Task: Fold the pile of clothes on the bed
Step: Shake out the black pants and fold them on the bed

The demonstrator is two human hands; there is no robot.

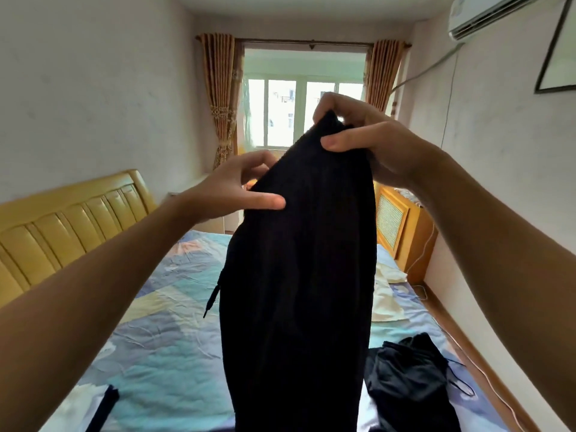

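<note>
Head view shows black trousers held up in the air over the bed, between the person and the window. Their long axis is close to vertical, leaning a little to the right at the top; the top end points up, and the lower end runs out of the picture at the bottom. A drawstring hangs at the left edge.

The left hand touches the left edge of the cloth, thumb on the front and the other fingers behind it, loosely curled. The right hand pinches the top end.

To do this step well, I think the hands should move apart along one edge, pull the cloth flat, then lay it on the free sheet. A dark garment lies near the right edge of the bed, a cream one farther.
</note>
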